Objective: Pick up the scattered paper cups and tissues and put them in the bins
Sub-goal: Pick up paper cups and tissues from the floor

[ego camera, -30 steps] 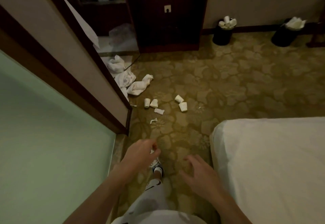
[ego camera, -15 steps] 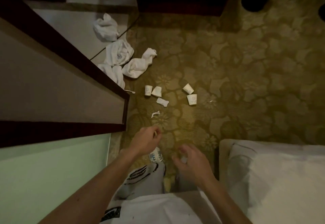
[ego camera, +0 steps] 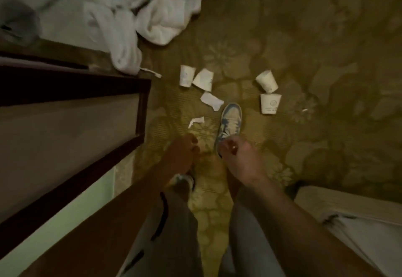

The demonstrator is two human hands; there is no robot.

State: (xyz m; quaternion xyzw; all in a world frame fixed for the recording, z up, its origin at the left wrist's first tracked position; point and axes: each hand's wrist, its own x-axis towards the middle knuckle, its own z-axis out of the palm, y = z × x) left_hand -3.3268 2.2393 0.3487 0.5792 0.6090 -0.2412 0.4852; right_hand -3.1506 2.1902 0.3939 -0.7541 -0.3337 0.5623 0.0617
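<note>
Several white paper cups lie on the patterned carpet ahead of me: one cup (ego camera: 186,75) beside a squashed cup (ego camera: 203,80), and further right a tipped cup (ego camera: 267,81) above another cup (ego camera: 270,103). A tissue scrap (ego camera: 211,100) and a smaller tissue scrap (ego camera: 196,121) lie between the cups and my hands. My left hand (ego camera: 181,156) hangs with loosely curled fingers and holds nothing, just below the small scrap. My right hand (ego camera: 238,157) is also loosely curled and holds nothing, over my shoe. No bins are in view.
My blue and white shoe (ego camera: 230,123) stands close to the tissue scrap. Crumpled white towels (ego camera: 165,19) lie at the top left. A dark wooden frame (ego camera: 71,85) runs along the left. A white bed corner (ego camera: 359,222) sits at the lower right.
I have stepped forward and the view has tilted down, so the cups and scraps are now much closer and the bins have left the view. My right foot has come forward beside the tissue scrap.
</note>
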